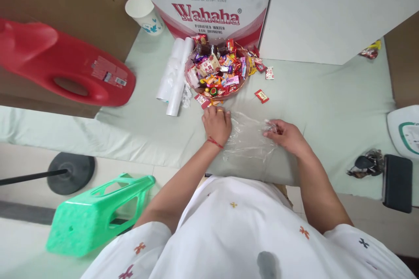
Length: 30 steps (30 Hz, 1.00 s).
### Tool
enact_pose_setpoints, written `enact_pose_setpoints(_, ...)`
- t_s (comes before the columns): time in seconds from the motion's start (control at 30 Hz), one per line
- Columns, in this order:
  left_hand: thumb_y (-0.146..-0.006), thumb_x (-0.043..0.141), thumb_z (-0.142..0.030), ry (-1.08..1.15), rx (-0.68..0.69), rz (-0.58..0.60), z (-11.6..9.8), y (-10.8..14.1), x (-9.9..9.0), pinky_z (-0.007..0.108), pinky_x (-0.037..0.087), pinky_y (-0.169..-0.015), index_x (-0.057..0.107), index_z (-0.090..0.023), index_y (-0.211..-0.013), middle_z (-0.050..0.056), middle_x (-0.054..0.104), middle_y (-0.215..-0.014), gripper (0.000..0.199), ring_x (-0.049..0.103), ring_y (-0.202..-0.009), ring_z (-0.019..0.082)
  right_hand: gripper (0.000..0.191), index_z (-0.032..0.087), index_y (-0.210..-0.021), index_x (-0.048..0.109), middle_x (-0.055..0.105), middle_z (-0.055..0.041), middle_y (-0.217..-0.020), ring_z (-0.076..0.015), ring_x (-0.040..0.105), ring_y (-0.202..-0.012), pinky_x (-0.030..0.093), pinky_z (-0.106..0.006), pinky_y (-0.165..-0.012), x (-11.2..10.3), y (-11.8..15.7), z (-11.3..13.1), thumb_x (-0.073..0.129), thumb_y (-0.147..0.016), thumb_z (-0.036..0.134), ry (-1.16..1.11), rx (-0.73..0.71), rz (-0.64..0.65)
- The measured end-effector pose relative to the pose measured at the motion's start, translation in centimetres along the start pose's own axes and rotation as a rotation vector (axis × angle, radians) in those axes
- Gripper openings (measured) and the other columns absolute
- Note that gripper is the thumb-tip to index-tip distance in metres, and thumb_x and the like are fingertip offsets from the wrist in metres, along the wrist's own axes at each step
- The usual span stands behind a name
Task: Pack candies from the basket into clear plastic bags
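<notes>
A clear, crumpled plastic bag (247,139) lies spread on the cloth-covered table between my two hands. My left hand (217,125), with a red cord on the wrist, is closed at the bag's left edge, its fingers curled down. My right hand (284,134) pinches the bag's right edge between thumb and fingers. Just beyond my left hand stands a round bowl (189,79) heaped with wrapped sweets (219,69). A red wrapped sweet (262,96) lies loose on the cloth beyond the bag.
White rolls (176,76) lie left of the bowl, near a paper cup (144,13). Behind stands a Wahaha carton (209,8); a red jug (72,65) is at left. A black phone (397,183) rests at the right, and a green stool (98,213) is on the floor.
</notes>
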<state>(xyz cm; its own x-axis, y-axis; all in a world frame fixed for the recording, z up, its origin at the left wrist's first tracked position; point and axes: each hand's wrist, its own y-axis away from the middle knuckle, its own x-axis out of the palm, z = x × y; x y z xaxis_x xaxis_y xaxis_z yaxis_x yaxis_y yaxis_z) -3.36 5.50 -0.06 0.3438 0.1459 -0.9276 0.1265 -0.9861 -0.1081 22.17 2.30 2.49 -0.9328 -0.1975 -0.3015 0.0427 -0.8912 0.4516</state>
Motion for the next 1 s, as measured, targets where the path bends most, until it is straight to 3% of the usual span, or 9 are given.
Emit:
enact_pose_setpoints(0.07, -0.098, 0.055, -0.037, 0.105, 0.014, -0.131, -0.2, 0.8, -0.8, 0.057, 0.038, -0.110, 0.065, -0.013, -0.115, 0.023, 0.058, -0.129, 0.031, 0.046, -0.136, 0.039, 0.041, 0.020, -0.105, 0.070, 0.059, 0.0039, -0.073, -0.0120, 0.051, -0.059, 0.041, -0.026, -0.055, -0.2, 0.6, -0.8, 0.079, -0.073, 0.044, -0.005, -0.004, 0.007)
enact_pose_setpoints(0.13, -0.099, 0.055, -0.035, 0.218, 0.163, -0.198, -0.8, 1.9, -1.6, 0.059, 0.030, -0.119, 0.064, -0.014, -0.118, 0.022, 0.058, -0.134, 0.030, 0.040, -0.147, 0.037, 0.033, 0.020, -0.101, 0.070, 0.058, 0.0041, -0.071, -0.0120, 0.052, -0.057, 0.042, -0.026, -0.056, -0.1, 0.6, -1.1, 0.074, -0.077, 0.041, -0.018, 0.003, 0.001)
enact_pose_setpoints(0.23, -0.103, 0.046, -0.033, 0.290, 0.532, 0.068, -1.7, 3.2, -2.2, 0.055, 0.028, -0.124, 0.067, -0.019, -0.119, 0.015, 0.068, -0.129, 0.029, 0.051, -0.142, 0.028, 0.030, 0.020, -0.099, 0.070, 0.059, 0.0040, -0.067, -0.0129, 0.053, -0.054, 0.043, -0.027, -0.053, 0.1, -0.2, -0.5, 0.072, -0.077, 0.039, -0.037, -0.014, 0.028)
enact_pose_setpoints(0.3, -0.106, 0.040, -0.033, 0.207, 0.612, 0.253, -1.9, 3.6, -2.0, 0.056, 0.026, -0.126, 0.065, -0.019, -0.130, 0.014, 0.067, -0.138, 0.037, 0.052, -0.143, 0.027, 0.029, 0.020, -0.096, 0.070, 0.059, 0.0037, -0.065, -0.0132, 0.053, -0.053, 0.043, -0.027, -0.051, 0.0, -0.9, 0.3, 0.073, -0.075, 0.040, -0.068, -0.023, 0.021)
enact_pose_setpoints(0.5, -0.107, 0.033, -0.048, -0.070, 0.540, 0.367, 0.0, 3.9, -1.0, 0.068, 0.002, -0.127, 0.032, -0.018, -0.163, 0.016, 0.030, -0.170, 0.063, 0.027, -0.159, 0.027, 0.032, 0.018, -0.088, 0.069, 0.067, -0.0017, -0.074, -0.0109, 0.052, -0.053, 0.041, -0.024, -0.046, -2.2, -0.3, 0.8, 0.075, -0.076, 0.048, -0.177, -0.011, -0.284)
enact_pose_setpoints(0.6, -0.106, 0.033, -0.053, -0.103, 0.519, 0.379, 0.4, 4.0, -1.0, 0.070, -0.003, -0.126, 0.028, -0.015, -0.164, 0.016, 0.024, -0.172, 0.069, 0.023, -0.160, 0.028, 0.046, 0.018, -0.095, 0.069, 0.074, -0.0063, -0.086, -0.0082, 0.046, -0.047, 0.032, -0.023, -0.040, -1.6, 2.2, 0.3, 0.073, -0.078, 0.060, -0.202, 0.131, -0.163)
enact_pose_setpoints(0.7, -0.106, 0.034, -0.053, -0.101, 0.513, 0.391, 0.3, 4.0, -0.9, 0.072, -0.003, -0.125, 0.026, -0.015, -0.165, 0.017, 0.023, -0.172, 0.071, 0.022, -0.161, 0.030, 0.057, 0.019, -0.110, 0.068, 0.073, -0.0021, -0.081, -0.0064, 0.039, -0.044, 0.027, -0.022, -0.040, 0.4, 4.4, -0.1, 0.081, -0.071, 0.059, -0.253, 0.217, -0.002)
enact_pose_setpoints(0.8, -0.106, 0.034, -0.052, -0.091, 0.504, 0.394, 0.2, 3.9, -0.9, 0.074, -0.004, -0.124, 0.025, -0.017, -0.166, 0.016, 0.023, -0.172, 0.070, 0.021, -0.161, 0.031, 0.054, 0.019, -0.103, 0.070, 0.065, 0.0029, -0.070, -0.0065, 0.036, -0.045, 0.025, -0.022, -0.042, 1.3, 5.6, -0.5, 0.087, -0.064, 0.052, -0.260, 0.231, -0.009)
enact_pose_setpoints(1.0, -0.105, 0.036, -0.052, -0.062, 0.483, 0.396, 0.3, 3.7, -1.0, 0.078, -0.006, -0.121, 0.028, -0.023, -0.165, 0.014, 0.027, -0.172, 0.067, 0.017, -0.162, 0.034, 0.035, 0.019, -0.083, 0.072, 0.063, 0.0007, -0.070, -0.0079, 0.035, -0.047, 0.029, -0.025, -0.044, -2.9, 6.9, -1.9, 0.084, -0.066, 0.048, -0.132, 0.262, -0.141)
